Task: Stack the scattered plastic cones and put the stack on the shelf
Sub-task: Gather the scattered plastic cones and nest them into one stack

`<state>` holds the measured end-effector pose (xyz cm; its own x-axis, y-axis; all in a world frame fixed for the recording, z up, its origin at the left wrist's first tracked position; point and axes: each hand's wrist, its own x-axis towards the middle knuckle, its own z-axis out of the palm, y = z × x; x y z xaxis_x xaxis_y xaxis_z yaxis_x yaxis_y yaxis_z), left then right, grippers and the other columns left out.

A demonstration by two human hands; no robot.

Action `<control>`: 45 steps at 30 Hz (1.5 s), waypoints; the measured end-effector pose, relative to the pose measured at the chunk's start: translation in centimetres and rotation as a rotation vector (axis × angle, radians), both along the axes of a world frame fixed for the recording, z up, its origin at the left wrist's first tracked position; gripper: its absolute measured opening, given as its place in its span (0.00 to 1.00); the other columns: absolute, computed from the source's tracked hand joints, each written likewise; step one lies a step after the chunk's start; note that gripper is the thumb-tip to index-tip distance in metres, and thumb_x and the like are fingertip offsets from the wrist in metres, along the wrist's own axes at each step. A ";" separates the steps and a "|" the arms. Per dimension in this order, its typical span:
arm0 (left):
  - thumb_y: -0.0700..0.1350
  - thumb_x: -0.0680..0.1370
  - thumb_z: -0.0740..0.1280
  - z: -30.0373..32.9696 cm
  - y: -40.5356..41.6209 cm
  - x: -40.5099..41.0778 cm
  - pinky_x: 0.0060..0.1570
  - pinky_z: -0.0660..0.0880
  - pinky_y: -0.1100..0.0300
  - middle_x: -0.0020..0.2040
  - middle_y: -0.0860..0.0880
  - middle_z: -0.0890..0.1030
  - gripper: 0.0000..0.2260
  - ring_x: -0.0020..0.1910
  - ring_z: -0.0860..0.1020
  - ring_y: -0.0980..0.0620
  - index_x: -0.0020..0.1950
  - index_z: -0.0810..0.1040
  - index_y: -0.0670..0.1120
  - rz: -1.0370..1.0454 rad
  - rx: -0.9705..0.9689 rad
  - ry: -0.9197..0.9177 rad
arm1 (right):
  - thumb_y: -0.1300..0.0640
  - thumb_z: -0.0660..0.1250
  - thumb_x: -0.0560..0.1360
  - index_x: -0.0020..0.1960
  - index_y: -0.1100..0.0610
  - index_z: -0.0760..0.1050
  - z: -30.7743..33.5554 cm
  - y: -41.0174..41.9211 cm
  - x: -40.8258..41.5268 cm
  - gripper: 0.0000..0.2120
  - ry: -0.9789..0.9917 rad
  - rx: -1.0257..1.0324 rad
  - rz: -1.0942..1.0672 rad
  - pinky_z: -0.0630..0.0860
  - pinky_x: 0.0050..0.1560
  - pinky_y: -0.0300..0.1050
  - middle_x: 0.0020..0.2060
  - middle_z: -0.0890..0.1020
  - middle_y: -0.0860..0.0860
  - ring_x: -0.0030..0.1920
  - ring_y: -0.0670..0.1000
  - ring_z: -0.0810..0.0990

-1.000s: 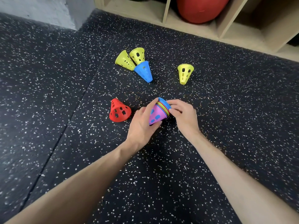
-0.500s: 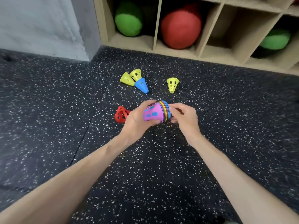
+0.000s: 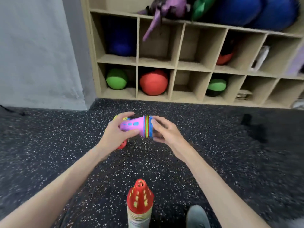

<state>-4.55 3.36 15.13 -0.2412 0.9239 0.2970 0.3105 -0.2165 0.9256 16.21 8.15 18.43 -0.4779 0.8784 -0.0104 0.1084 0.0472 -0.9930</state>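
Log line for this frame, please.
left hand grips purple cone stack | right hand at wide end | stack sideways, off floor | second stack upright | shelf ahead

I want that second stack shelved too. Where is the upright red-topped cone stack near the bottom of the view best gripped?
Probably round its straight lower band of nested rims, coming from the side: the red-topped stack stands upright on the floor, and its red top tapers, so fingers there would likely slide off or lift only the top cone.

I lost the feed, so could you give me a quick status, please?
Both hands hold the cone stack sideways, off the floor. Red-topped stack stands nearby.
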 end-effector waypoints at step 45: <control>0.54 0.77 0.73 -2.7 -15.8 8.2 0.60 0.79 0.53 0.61 0.57 0.83 0.21 0.62 0.79 0.62 0.70 0.76 0.57 0.134 0.131 0.150 | 0.53 0.75 0.75 0.65 0.43 0.77 -2.9 -12.8 5.4 0.19 -0.130 0.190 0.131 0.72 0.72 0.51 0.65 0.80 0.48 0.67 0.46 0.77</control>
<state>3.65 -12.39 12.39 -0.3029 0.8378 0.4542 0.4768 -0.2794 0.8334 21.61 -4.67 15.51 -0.5933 0.8010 0.0797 0.2151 0.2532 -0.9432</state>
